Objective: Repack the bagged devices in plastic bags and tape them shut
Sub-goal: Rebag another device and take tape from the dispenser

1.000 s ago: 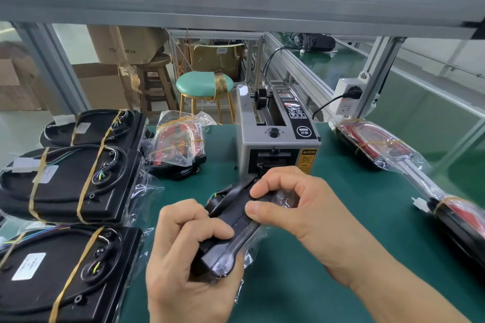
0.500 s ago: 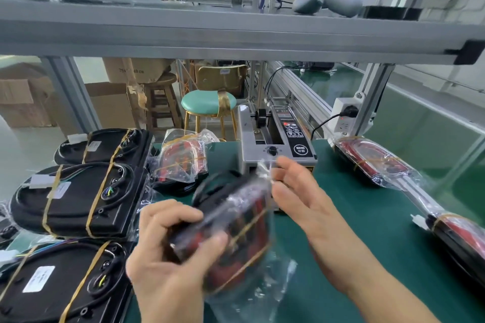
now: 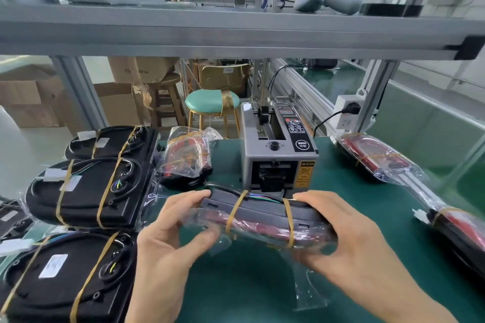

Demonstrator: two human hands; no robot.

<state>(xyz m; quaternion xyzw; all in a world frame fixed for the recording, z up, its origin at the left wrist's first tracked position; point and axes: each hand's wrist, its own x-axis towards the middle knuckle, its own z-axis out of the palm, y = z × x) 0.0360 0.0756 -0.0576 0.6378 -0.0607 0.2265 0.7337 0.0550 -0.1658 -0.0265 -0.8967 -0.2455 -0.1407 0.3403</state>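
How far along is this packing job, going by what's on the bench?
Looks done: three bagged devices lie apart, two at the right and one by the tape dispenser; whether they are taped is unclear. In hand: the left hand and right hand grip a banded device partly in a clear bag, its mouth untaped. Left: the stacked black devices at the left, apparently waiting.

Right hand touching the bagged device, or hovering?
Touching. The head view shows the right hand with fingers curled over the right end of the bagged device, thumb underneath, no gap.
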